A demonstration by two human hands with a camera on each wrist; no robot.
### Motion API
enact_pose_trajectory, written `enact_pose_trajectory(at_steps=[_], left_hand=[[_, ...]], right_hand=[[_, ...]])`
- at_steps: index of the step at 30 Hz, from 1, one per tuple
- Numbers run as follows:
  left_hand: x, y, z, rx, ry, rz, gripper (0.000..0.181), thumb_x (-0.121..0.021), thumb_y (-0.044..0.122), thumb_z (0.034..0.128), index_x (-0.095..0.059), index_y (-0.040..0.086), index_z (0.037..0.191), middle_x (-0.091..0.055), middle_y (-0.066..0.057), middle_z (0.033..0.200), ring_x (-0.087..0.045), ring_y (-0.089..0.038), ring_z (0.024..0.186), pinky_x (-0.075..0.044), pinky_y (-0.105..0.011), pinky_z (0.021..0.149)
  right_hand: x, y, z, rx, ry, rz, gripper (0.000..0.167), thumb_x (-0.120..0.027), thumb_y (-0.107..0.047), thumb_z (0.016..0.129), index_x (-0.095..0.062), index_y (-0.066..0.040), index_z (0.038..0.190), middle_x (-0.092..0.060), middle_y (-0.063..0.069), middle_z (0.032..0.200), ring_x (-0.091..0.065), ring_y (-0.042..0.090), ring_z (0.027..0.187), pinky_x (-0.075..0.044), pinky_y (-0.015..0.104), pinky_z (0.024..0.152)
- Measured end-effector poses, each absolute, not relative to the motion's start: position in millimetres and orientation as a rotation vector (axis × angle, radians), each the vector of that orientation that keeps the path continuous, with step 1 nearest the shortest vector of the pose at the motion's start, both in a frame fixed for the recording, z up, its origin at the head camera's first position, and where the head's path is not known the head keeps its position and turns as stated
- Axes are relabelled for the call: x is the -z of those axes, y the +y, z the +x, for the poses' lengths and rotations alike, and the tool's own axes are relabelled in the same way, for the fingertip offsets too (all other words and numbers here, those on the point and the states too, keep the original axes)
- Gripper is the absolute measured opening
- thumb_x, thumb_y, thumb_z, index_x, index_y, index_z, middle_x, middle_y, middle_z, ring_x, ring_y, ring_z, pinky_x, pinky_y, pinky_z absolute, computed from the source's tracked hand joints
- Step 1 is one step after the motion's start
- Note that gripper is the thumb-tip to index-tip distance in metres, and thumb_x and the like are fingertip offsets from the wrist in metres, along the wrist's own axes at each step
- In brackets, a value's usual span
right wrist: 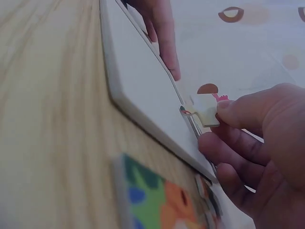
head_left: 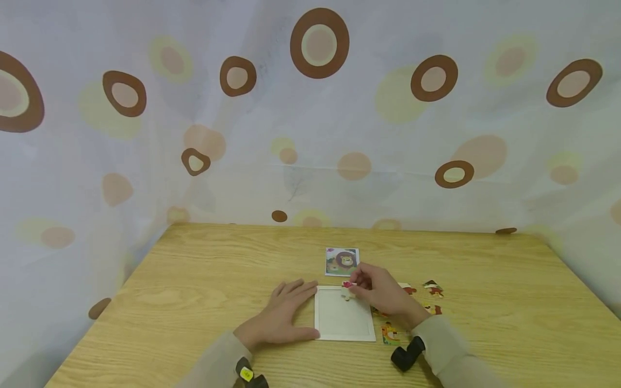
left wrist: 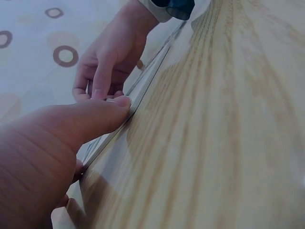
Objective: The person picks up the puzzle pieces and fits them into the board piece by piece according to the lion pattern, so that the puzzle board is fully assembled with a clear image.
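Note:
My right hand (head_left: 385, 293) pinches a pale jigsaw puzzle piece (right wrist: 205, 114) with a pink mark between thumb and forefinger. The piece is over the upper part of a white square puzzle tray (head_left: 343, 318), near its far rim. Spread along the tray's left side, my left hand (head_left: 278, 320) rests with its fingers stretched out, and the thumb (left wrist: 102, 117) touches the rim. Beyond the tray lies a square picture card (head_left: 341, 263) showing a lion, partly covered by the right hand.
Several loose puzzle pieces lie right of the tray, among them an orange and green one (head_left: 390, 334) and one farther back (head_left: 433, 289); my right arm hides some. The wooden table (head_left: 218, 280) meets a patterned cloth (head_left: 320, 118) at its back edge.

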State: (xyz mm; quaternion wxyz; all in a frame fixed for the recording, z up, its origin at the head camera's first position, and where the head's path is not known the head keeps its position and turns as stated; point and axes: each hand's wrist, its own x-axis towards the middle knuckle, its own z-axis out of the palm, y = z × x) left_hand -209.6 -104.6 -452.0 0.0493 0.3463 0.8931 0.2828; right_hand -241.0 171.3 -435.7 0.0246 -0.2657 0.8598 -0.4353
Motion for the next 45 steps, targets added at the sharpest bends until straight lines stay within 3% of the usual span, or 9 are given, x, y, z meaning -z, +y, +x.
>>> enact_pose_trajectory(at_steps=[20, 31, 45], left_hand=[[453, -104, -210, -0.843, 2.743, 1.063, 0.084, -0.067, 0.053, 0.0820, -0.038, 0.010, 0.148, -0.032, -0.003, 0.157, -0.021, -0.033, 0.145, -0.008, -0.062, 0.115], [452, -104, -209, -0.844, 2.741, 1.053, 0.084, -0.067, 0.053, 0.0821, -0.037, 0.011, 0.149, -0.032, -0.003, 0.157, -0.020, -0.033, 0.146, -0.007, -0.062, 0.115], [451, -103, -209, -0.840, 2.755, 1.042, 0.084, -0.067, 0.054, 0.0813, -0.038, 0.012, 0.148, -0.033, -0.002, 0.156, -0.021, -0.033, 0.146, -0.008, -0.062, 0.115]], right_hand=[[439, 136, -241, 1.267, 2.775, -0.817, 0.006, -0.071, -0.012, 0.086, -0.067, -0.008, 0.087, -0.059, -0.004, 0.072, -0.048, 0.002, 0.062, -0.043, 0.019, 0.055], [431, 119, -240, 1.135, 2.818, -0.682, 0.005, -0.071, -0.011, 0.086, -0.066, -0.009, 0.085, -0.059, -0.004, 0.074, -0.050, 0.007, 0.066, -0.042, 0.019, 0.058], [433, 116, -241, 1.056, 2.853, -0.906, 0.007, -0.069, -0.007, 0.087, -0.065, -0.011, 0.082, -0.053, -0.006, 0.067, -0.043, 0.002, 0.059, -0.038, 0.017, 0.054]])
